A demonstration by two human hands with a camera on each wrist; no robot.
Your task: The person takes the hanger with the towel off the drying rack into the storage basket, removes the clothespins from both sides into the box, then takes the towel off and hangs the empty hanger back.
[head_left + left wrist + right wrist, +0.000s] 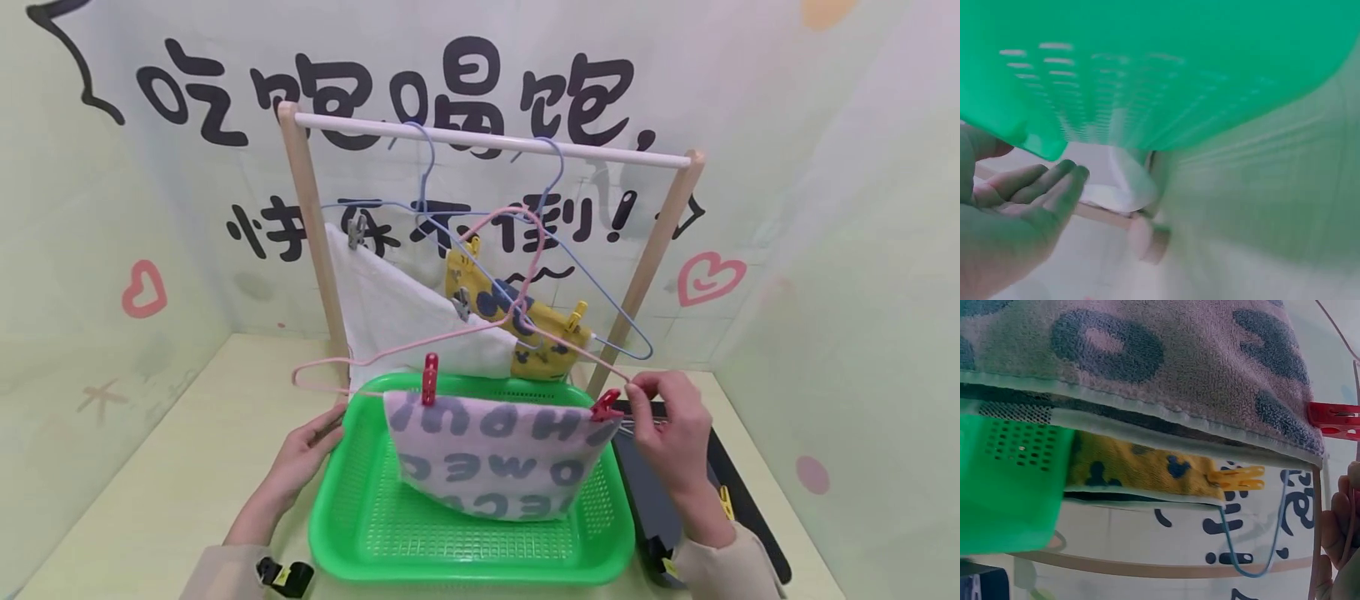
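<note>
My right hand [671,433] pinches the right end of a pink hanger [420,342], which is held up over a green basket [472,568]. A pink towel [495,467] with grey letters hangs from it by two red clothespins [430,379]. In the right wrist view the towel [1197,362] fills the top, with one red clothespin [1335,420] at its edge. My left hand [300,458] is beside the basket's left rim. In the left wrist view its fingers [1054,187] are extended just below the rim, holding nothing.
Behind the basket stands a rack with a white rail [487,140]. Two blue hangers [424,167] hang there, bearing a white cloth [405,308] and a yellow patterned towel [551,346]. A dark tray [738,492] with a yellow clothespin [725,502] lies at right.
</note>
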